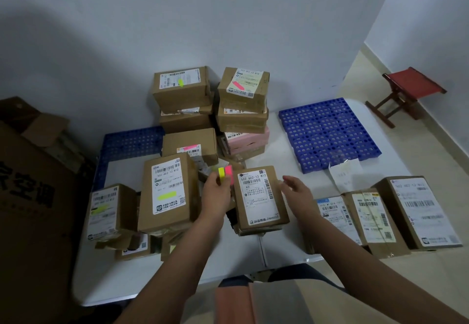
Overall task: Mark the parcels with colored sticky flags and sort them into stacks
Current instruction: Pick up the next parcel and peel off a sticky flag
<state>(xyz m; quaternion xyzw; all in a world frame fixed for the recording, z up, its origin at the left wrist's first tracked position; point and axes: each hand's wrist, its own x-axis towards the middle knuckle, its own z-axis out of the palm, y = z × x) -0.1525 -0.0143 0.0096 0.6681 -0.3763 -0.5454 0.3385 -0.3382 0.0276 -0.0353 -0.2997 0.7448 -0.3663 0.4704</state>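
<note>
My left hand point(216, 192) holds a small pad of yellow and pink sticky flags point(225, 172) at the left side of a brown parcel point(260, 198) with a white label and no flag on it. My right hand point(295, 188) hovers at that parcel's right edge with loosely bent fingers, holding nothing. To the left stand parcels with yellow flags point(166, 192) point(110, 209). Behind are two tall stacks, one topped by a yellow-flagged box point(180, 86), the other by a pink-flagged box point(243, 83). A pink-flagged parcel point(190, 145) sits in the middle.
Three unflagged parcels point(416, 212) lie at the right on the white table point(157, 280). A blue perforated pallet point(327, 133) lies at the back right, another point(127, 143) at the back left. A big carton point(33, 196) stands at left, a red stool point(406, 92) on the floor at right.
</note>
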